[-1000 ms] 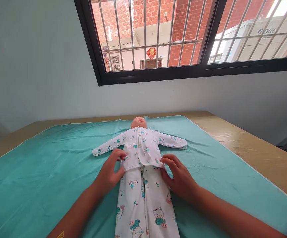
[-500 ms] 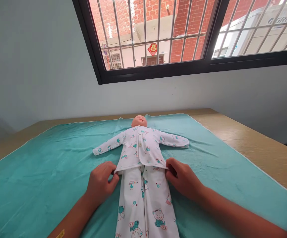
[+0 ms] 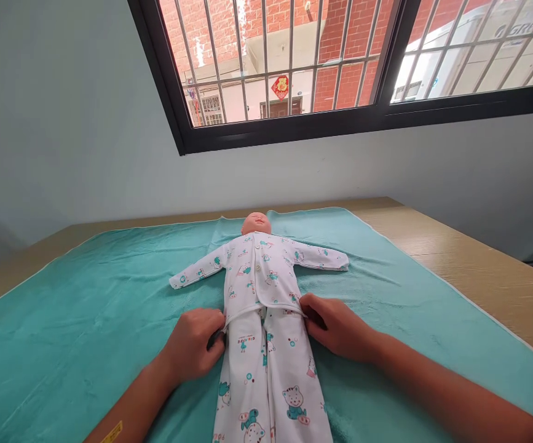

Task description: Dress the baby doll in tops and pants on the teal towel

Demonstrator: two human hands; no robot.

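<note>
Your left hand is left of the frame's lower center, thumb and fingertips brought close together at the hem corner of the white printed jacket. Your right hand, right of center, has its thumb and index finger narrowed at the opposite hem corner; you seem to pinch the cloth at both corners, though the fingertips are partly hidden. The jacket is on a doll lying face up in the middle of the frame, its sleeves spread to either side. The matching trousers run from under the hem to the bottom edge. Beneath everything lies a green cloth over a wooden table. A barred window fills the upper right, and a yellow sticker marks your left forearm.
</note>
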